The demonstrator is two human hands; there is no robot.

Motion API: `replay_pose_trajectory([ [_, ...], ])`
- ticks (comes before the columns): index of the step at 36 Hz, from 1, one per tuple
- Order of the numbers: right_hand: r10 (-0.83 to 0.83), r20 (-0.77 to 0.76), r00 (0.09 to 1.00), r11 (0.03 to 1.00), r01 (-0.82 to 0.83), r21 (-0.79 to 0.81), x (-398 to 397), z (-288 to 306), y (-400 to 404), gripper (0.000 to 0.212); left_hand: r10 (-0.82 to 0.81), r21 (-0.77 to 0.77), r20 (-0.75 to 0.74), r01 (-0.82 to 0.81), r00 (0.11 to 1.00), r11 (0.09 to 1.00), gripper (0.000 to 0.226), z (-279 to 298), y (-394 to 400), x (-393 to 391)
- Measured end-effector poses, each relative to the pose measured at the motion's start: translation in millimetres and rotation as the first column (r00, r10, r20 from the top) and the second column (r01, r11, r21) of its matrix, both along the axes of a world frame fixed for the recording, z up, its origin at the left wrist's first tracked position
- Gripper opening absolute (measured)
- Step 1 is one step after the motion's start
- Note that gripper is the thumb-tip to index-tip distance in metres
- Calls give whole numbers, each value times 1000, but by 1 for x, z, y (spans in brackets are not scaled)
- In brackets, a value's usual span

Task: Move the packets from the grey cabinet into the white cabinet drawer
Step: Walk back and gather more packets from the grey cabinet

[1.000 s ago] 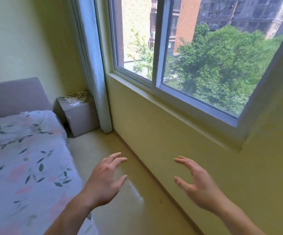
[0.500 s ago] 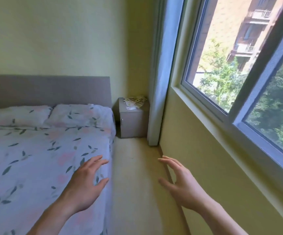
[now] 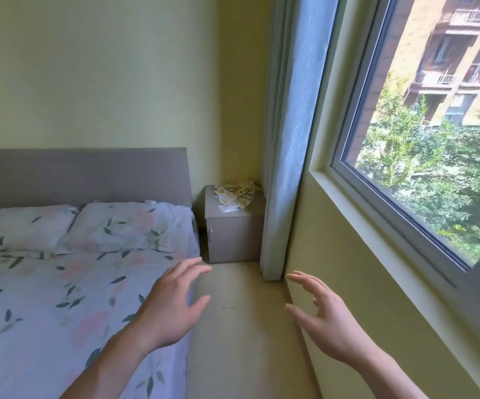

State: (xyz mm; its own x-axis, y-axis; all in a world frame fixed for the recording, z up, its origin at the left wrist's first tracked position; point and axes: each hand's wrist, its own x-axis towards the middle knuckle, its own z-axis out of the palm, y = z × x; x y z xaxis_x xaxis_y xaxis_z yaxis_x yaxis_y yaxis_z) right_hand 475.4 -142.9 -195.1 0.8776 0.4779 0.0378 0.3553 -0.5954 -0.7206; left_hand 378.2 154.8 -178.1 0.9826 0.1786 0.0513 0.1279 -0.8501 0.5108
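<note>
The packets [image 3: 236,193] lie heaped on the grey cabinet [image 3: 234,237] at frame centre, well beyond both empty, spread-fingered hands; the left hand [image 3: 172,309] looks slightly nearer than the right hand [image 3: 323,321].

A grey cabinet [image 3: 234,236] stands in the far corner of the room, between the bed [image 3: 60,283] and a pale curtain [image 3: 286,139], its door closed. A loose heap of packets [image 3: 236,194] lies on its top. Both hands are raised in the foreground, well apart from the cabinet and holding nothing: the left hand [image 3: 172,306] hovers over the bed's edge with fingers spread, the right hand [image 3: 322,315] above the floor [image 3: 233,326] beside the wall, fingers loosely bent. A window [image 3: 423,133] fills the right side.
</note>
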Motion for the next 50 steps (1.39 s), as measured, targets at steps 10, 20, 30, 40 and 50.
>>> replay_pose_trajectory([
  [10,68,-90,994,998,-66,24,197,-26,46,50,91,-52,-13,-92,996,994,47,-6,35,179],
  [20,259,-77,963,965,-261,-23,365,-25,156,51,282,-96,-88,-290,955,952,45,-25,113,276],
  [30,249,-131,960,965,-257,-49,508,-52,265,54,340,-92,-158,-356,927,930,47,-69,234,401],
  [40,74,-264,962,997,-72,18,623,-84,320,45,193,-112,-254,-226,948,968,43,-115,311,578],
  [50,70,-377,924,988,-117,-104,775,-128,393,44,133,-206,-345,-213,929,955,41,-169,332,724],
])
